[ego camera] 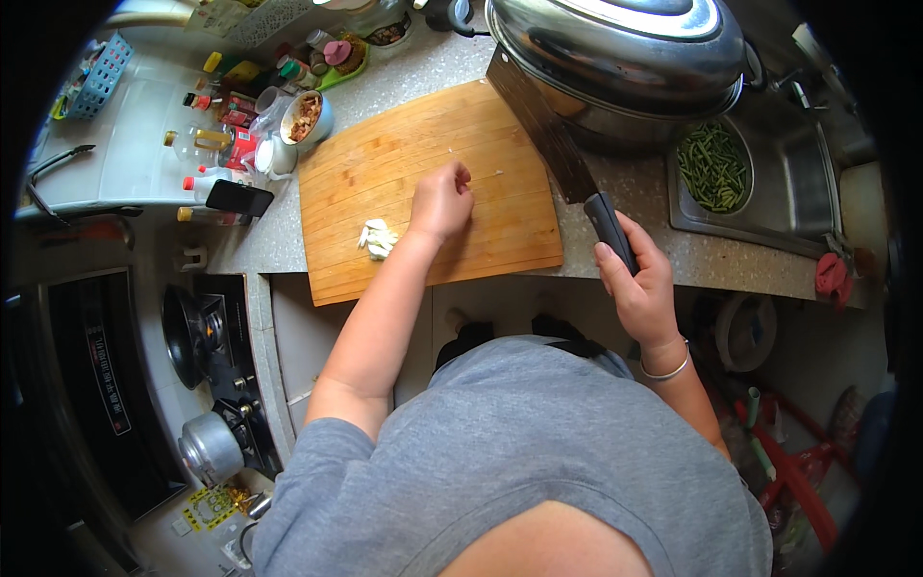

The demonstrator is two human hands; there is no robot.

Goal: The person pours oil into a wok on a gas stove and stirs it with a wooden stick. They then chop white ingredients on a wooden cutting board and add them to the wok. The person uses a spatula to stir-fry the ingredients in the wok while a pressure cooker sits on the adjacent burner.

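Note:
My right hand (638,278) grips the dark handle of a kitchen cleaver (551,137), whose broad blade reaches over the right edge of a wooden cutting board (497,216) towards a big lidded pot. Above the middle of the board is my left hand (441,202), its fingers curled; whether something small is between them cannot be seen. A small heap of pale, peeled garlic pieces (377,239) lies on the board, left of my left forearm. A few tiny white scraps are scattered near the far side of the board.
A large steel pot (613,58) stands behind the cleaver. Cut green beans (712,167) fill a bowl at the sink (797,180). On the left are a bowl of brown food (306,119), bottles and a black phone (239,197). A wok (180,335) and an aluminium pot (210,447) sit by the stove.

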